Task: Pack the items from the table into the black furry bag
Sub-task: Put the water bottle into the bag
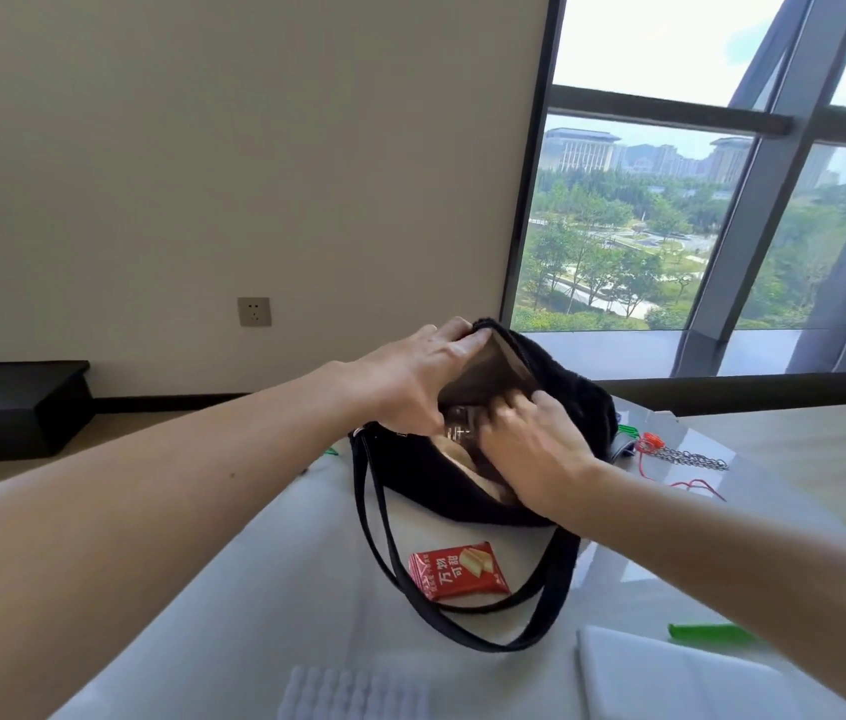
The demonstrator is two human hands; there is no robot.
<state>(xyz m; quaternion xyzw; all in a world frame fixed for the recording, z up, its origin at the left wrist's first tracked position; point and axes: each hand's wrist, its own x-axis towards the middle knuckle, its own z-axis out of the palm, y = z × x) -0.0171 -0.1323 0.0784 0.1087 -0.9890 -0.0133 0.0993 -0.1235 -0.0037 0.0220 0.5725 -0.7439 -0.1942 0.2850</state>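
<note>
Packaging comes nearest: a red snack packet (457,571) lies on the table (254,589), inside the loop of the bag's strap (462,627), not yet packed; its white characters seem to read 万物可甜. Beyond it the black furry bag (579,407) sits mid-table, mouth pulled wide. The left hand (410,376) pinches the far rim and lifts it, I judge to hold the opening clear. The right hand (532,446), close beside it, has its fingers dipped inside over a clear glinting item (456,433); whether it grips that I cannot tell. Right of the bag lies a metal chain (693,458) with red cord, unpacked
</note>
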